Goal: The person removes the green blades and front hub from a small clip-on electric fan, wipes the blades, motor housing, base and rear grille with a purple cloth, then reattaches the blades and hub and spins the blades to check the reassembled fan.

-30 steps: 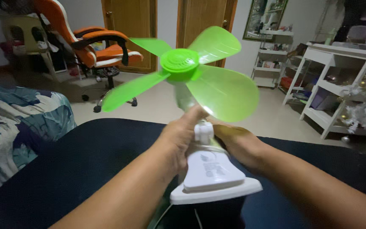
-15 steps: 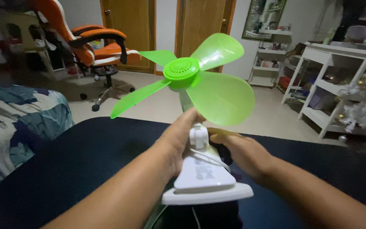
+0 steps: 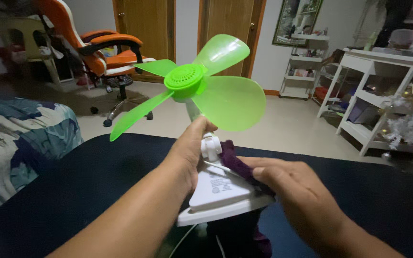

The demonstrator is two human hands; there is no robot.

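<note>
A small fan stands in front of me with bright green blades point(image 3: 218, 91) around a green hub and a white base point(image 3: 221, 196). My left hand point(image 3: 187, 150) grips the fan's white neck just under the blades. My right hand point(image 3: 295, 191) presses a dark purple cloth point(image 3: 235, 162) against the right side of the base, close to the neck. The fan rests on a dark navy surface point(image 3: 96, 181), and a white cord runs down from under the base.
An orange and white office chair point(image 3: 103, 52) stands at the back left before wooden doors. White shelving point(image 3: 374, 95) with clutter lines the right side. A blue patterned fabric point(image 3: 20, 143) lies at the left.
My right hand has pulled back from the fan's neck to the right side of the base, and the purple cloth now shows under it. The left hand keeps its grip.
</note>
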